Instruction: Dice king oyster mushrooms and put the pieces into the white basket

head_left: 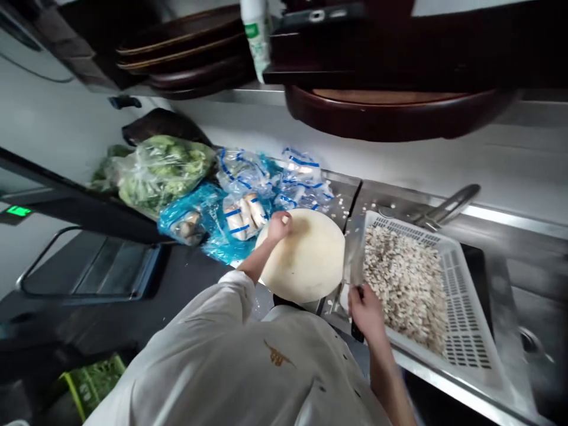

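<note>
My left hand [278, 226] is over the upper left edge of a round pale cutting board [310, 260], its fingers curled closed. A small pale spot shows at the fingertips; I cannot make out whether it is a piece of food. My right hand [367, 312] is wrapped round the black handle of a knife [354, 254]. The broad blade points away from me, between the board and a white plastic basket [461, 296]. Finely chopped mushrooms [402, 284] fill much of the basket. Beside my left hand lie whole mushrooms [245, 214] in clear and blue plastic.
Leafy greens [164, 168] in a clear bag lie at the back left. Torn plastic packaging [302, 177] is heaped behind the board. Chopped bits dot the steel counter. A metal handle [457, 204] sticks up behind the basket. Dark round trays [399, 112] hang low overhead.
</note>
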`<state>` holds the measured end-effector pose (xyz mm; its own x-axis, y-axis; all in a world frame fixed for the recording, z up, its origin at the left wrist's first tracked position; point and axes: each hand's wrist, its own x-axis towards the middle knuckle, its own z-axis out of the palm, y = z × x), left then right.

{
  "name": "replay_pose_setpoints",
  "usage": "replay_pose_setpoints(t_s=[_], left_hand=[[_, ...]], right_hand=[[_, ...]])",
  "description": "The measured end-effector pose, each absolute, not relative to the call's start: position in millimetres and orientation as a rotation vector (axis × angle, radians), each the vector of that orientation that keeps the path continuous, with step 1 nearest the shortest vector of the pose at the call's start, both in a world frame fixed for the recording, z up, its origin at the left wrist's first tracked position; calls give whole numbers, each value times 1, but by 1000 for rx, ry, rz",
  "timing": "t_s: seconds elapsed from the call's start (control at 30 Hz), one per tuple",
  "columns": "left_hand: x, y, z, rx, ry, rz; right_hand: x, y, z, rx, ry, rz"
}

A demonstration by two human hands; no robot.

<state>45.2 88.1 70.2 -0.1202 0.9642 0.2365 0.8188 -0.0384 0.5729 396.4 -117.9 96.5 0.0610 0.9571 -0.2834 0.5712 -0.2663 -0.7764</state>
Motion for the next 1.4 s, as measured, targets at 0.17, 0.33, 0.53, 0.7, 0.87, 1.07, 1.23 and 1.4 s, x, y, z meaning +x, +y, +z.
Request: replay_pose_setpoints(t_s=[0.17, 0.33, 0.53, 0.7, 0.87, 1.07, 1.23, 1.4], left_hand=[[-95, 110, 77, 1398, 2519, 904], [-135, 141, 66, 1436, 2369, 931], [-127, 170, 61, 1292, 2396, 925], [-133, 137, 66, 1362, 2349, 1170], [-116, 84, 76, 1794, 1994, 1215], [-68, 49, 62, 2279, 1434, 588], [-22, 31, 40, 2301, 1411, 494], [20, 1, 34, 2335, 1258, 585]], right_hand=[[307, -104, 80, -1916, -1910, 1172], [278, -106, 74, -2067, -2025, 1079], [275, -98, 78, -2083, -1972, 1051], [275, -97, 72, -2092, -1827, 1047], [275, -100, 66, -2119, -1694, 1059], [283, -97, 72, -2061, -1669, 1097], [290, -94, 75, -2088, -1615, 1225], [298, -106, 77, -2104, -1769, 1204]])
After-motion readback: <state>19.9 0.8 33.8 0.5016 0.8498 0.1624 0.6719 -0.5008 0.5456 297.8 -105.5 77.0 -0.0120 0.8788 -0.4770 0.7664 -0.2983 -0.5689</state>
